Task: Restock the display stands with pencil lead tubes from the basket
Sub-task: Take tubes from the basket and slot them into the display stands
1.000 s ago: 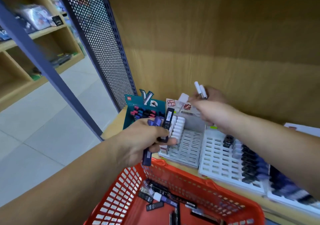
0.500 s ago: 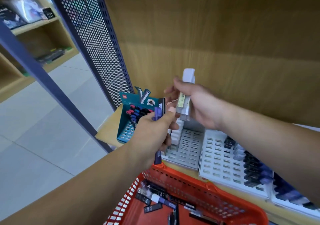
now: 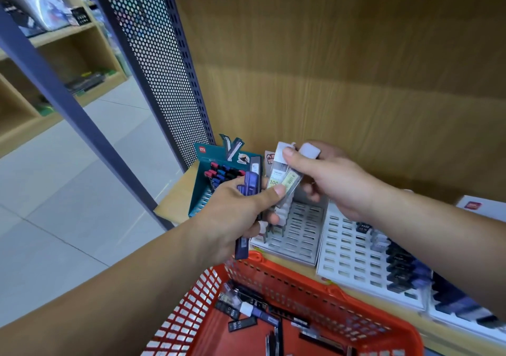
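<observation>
Right hand [image 3: 331,183]: fingers are curled round two clear tubes [image 3: 292,181], with the thumb laid across a white cap.
Left hand [image 3: 232,218]: fingers are clenched round a bundle of purple tubes [image 3: 250,188]; its thumb tip is pressed against the label side of the clear tubes.
Where the clear tubes are: held in the air between both hands, above the middle stand [image 3: 299,232] and not yet seated in it.
Long axis: close to upright, with the caps up and leaning slightly right. The lower ends are pointed down at the stand's upper rows.
Direction from the fingers: the open slots lie below the right hand's fingers and a little towards the person. A column of white-capped tubes [image 3: 282,212] is already seated just left of that spot.
Nearer hand: the right hand is judged nearer to the slots; the left is closer to the basket [image 3: 276,272].
Coming move, as judged: the tubes would be lowered bottom-first, once the left thumb is lifted off.
Basket stock: more tubes are seen lying flat inside.
</observation>
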Action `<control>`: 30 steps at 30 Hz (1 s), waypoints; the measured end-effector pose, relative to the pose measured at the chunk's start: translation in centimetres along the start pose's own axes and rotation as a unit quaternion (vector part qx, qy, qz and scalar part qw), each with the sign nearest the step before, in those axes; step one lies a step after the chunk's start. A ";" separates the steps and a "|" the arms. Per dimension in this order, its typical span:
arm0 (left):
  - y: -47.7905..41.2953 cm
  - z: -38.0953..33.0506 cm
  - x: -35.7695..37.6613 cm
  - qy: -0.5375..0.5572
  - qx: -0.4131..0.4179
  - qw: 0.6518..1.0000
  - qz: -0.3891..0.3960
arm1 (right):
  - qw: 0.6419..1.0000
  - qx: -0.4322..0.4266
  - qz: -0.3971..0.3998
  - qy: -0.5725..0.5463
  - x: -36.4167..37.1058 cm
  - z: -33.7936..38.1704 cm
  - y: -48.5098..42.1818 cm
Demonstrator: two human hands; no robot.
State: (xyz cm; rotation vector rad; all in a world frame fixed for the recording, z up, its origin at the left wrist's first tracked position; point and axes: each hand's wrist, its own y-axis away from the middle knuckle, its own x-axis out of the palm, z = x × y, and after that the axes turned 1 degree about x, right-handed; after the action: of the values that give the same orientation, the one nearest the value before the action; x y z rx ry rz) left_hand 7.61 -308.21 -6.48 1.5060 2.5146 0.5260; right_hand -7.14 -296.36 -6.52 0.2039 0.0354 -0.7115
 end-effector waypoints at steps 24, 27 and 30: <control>-0.4 1.2 -2.0 -0.072 -0.044 0.996 -0.019 | 0.997 0.025 0.034 0.058 -2.4 0.0 0.6; -0.5 1.7 -2.2 -0.102 -0.052 0.993 -0.023 | 0.986 0.010 0.025 0.163 -2.3 -1.1 0.3; -0.5 2.3 -2.4 -0.130 -0.052 0.990 -0.030 | 0.962 -0.010 0.036 0.269 -1.9 -2.4 -0.1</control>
State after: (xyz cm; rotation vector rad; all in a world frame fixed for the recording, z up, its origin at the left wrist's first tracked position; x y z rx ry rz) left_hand 9.14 -310.04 -8.90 1.3599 2.2879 0.4157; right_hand -8.56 -294.71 -8.73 0.3740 0.5523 -0.5665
